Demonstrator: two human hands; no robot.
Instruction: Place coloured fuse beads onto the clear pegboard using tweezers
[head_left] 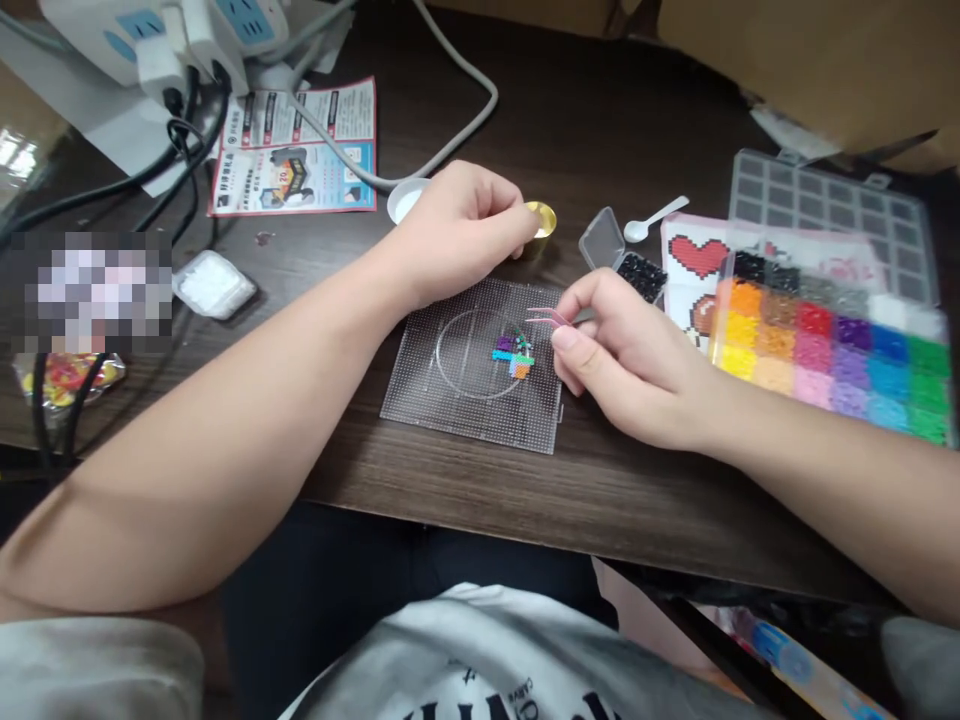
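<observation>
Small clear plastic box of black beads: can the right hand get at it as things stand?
Likely yes: the box is open and close to the right hand, though the slim pink tweezers point away.

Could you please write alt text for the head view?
A person's right hand holds pink tweezers near coloured beads on a clear pegboard; the left hand is beside a gold cup. A colour-sorted grid of beads lies at right.

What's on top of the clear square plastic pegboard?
On the pegboard: a multicoloured bead cluster and a pale circular outline. The left hand hides the board's far left corner; anything there can't be seen.
</observation>
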